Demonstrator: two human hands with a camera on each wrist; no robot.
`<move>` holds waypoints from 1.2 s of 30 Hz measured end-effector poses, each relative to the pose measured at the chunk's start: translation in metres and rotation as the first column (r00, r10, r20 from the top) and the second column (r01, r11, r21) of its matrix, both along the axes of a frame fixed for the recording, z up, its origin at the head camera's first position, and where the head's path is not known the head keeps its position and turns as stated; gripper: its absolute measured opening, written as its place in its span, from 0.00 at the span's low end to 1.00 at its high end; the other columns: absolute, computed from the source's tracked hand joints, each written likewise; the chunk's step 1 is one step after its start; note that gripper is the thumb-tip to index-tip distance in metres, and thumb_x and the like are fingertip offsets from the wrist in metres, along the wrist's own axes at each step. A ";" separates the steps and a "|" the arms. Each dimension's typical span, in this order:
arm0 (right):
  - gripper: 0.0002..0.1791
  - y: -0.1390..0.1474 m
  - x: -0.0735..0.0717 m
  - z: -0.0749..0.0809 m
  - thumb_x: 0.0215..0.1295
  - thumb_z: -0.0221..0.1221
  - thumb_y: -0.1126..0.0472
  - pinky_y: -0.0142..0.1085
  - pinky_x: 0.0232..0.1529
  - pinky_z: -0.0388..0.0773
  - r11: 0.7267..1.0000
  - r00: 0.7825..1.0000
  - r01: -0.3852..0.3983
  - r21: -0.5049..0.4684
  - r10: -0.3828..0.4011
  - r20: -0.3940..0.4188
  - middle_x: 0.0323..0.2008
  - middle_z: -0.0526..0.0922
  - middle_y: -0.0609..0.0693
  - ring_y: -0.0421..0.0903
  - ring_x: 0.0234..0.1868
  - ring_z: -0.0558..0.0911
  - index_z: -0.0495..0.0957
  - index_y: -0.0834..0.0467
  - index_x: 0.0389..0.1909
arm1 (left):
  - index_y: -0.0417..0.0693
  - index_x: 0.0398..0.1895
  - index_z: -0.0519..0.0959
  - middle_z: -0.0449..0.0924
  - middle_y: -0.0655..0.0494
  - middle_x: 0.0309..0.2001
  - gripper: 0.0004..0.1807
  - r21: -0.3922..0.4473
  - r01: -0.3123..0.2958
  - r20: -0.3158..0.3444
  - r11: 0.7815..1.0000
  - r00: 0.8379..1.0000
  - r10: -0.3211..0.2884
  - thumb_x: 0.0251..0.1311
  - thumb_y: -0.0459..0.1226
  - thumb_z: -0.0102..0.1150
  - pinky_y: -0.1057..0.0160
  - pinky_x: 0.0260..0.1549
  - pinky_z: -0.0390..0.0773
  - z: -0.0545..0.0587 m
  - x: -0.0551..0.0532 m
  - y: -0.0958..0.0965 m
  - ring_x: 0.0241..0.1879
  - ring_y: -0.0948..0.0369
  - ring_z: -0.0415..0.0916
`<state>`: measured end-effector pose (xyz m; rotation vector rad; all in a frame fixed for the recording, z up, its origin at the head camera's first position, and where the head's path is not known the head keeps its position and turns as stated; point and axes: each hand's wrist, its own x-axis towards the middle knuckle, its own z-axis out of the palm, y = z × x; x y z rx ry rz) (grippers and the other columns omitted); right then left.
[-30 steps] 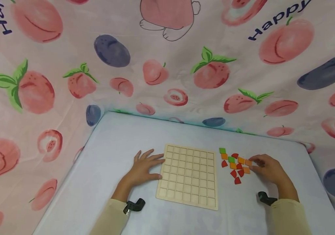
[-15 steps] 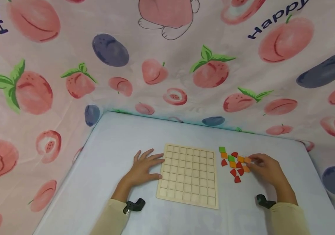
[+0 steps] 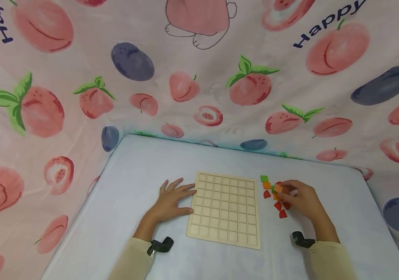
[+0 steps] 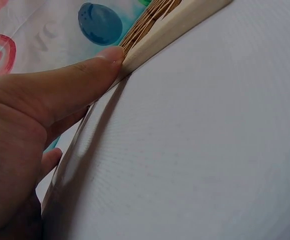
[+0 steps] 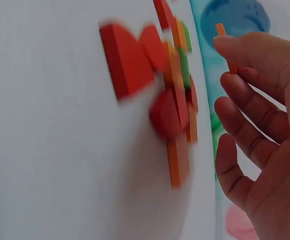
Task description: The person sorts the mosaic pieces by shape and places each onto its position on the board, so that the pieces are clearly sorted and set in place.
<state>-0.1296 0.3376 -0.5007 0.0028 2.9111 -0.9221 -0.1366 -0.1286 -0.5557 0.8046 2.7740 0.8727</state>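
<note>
Between thumb and fingertips my right hand [image 3: 300, 197] pinches an orange square tile [image 3: 278, 188], held over the cluster of pieces. In the right wrist view that orange tile [image 5: 231, 66] shows edge-on, lifted off the table. Beneath it lie red quarter-round pieces [image 3: 283, 214], green square tiles [image 3: 264, 178] and more orange tiles [image 3: 266, 185]; my fingers hide some of them. A pale wooden grid board [image 3: 223, 210] lies flat, its cells bare. At its left edge my left hand [image 3: 171, 202] rests with spread fingers, the thumb [image 4: 97, 70] touching the board's side [image 4: 169, 30].
A white cloth [image 3: 143, 155] covers the table. Behind and to the left hangs a curtain [image 3: 206, 89] printed with peaches and blue fruit. Black wrist cameras [image 3: 162, 244] sit on both forearms.
The right hand has lifted an orange tile from the right side of the cluster and moved left with it. The left hand and the board stay in place.
</note>
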 end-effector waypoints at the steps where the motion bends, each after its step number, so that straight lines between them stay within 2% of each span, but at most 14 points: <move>1: 0.22 -0.004 -0.001 0.000 0.64 0.70 0.54 0.32 0.33 0.79 1.000 1.000 -0.014 0.004 0.014 -0.014 0.43 0.84 0.55 0.51 0.44 0.79 0.81 0.58 0.56 | 0.65 0.71 0.74 0.65 0.69 0.76 0.37 -0.003 -0.001 -0.002 1.000 1.000 0.001 0.57 0.57 0.70 0.33 0.74 0.31 0.000 0.000 0.000 0.82 0.50 0.46; 9: 0.17 -0.034 -0.005 -0.004 0.59 0.73 0.60 0.32 0.34 0.78 0.994 0.987 -0.112 0.017 0.113 -0.115 0.41 0.88 0.53 0.49 0.41 0.83 0.84 0.57 0.48 | 0.65 0.71 0.74 0.65 0.69 0.76 0.36 -0.012 0.004 -0.011 1.000 1.000 -0.004 0.58 0.57 0.70 0.32 0.74 0.32 -0.002 0.000 0.001 0.82 0.50 0.46; 16: 0.15 -0.064 -0.010 -0.007 0.59 0.72 0.60 0.33 0.36 0.79 0.982 0.976 -0.184 -0.042 0.178 -0.124 0.37 0.86 0.47 0.45 0.37 0.81 0.85 0.55 0.46 | 0.64 0.71 0.75 0.66 0.67 0.76 0.36 0.002 0.006 -0.018 1.000 1.000 -0.006 0.57 0.56 0.70 0.32 0.73 0.32 -0.001 0.000 0.001 0.81 0.49 0.47; 21: 0.15 -0.084 -0.014 -0.009 0.57 0.74 0.59 0.37 0.41 0.80 0.971 0.971 -0.220 -0.098 0.208 -0.119 0.38 0.85 0.45 0.45 0.41 0.81 0.85 0.53 0.45 | 0.64 0.71 0.75 0.66 0.67 0.76 0.36 0.002 0.005 -0.019 1.000 1.000 -0.005 0.57 0.56 0.70 0.32 0.73 0.32 -0.001 0.001 0.000 0.81 0.49 0.47; 27: 0.15 -0.106 -0.020 -0.013 0.57 0.75 0.57 0.39 0.44 0.81 0.956 0.956 -0.272 -0.115 0.255 -0.142 0.40 0.85 0.45 0.44 0.42 0.81 0.85 0.52 0.44 | 0.64 0.71 0.74 0.65 0.67 0.76 0.39 0.003 0.017 -0.012 1.000 1.000 -0.017 0.54 0.58 0.72 0.32 0.73 0.32 0.001 0.001 -0.001 0.82 0.49 0.47; 31: 0.15 -0.119 -0.023 -0.013 0.58 0.74 0.55 0.37 0.42 0.82 0.944 0.949 -0.301 -0.138 0.281 -0.145 0.40 0.85 0.45 0.44 0.41 0.81 0.85 0.51 0.45 | 0.63 0.71 0.75 0.65 0.66 0.77 0.42 0.001 0.027 -0.013 1.000 1.000 -0.027 0.50 0.60 0.73 0.32 0.73 0.32 0.002 0.001 -0.002 0.82 0.48 0.46; 36: 0.13 -0.134 -0.026 -0.016 0.60 0.73 0.56 0.33 0.40 0.81 0.928 0.943 -0.324 -0.186 0.301 -0.140 0.39 0.85 0.43 0.42 0.40 0.81 0.85 0.50 0.45 | 0.64 0.71 0.74 0.65 0.66 0.77 0.43 -0.015 0.028 -0.027 0.999 0.999 -0.029 0.49 0.62 0.73 0.31 0.73 0.33 0.000 0.001 -0.002 0.82 0.48 0.46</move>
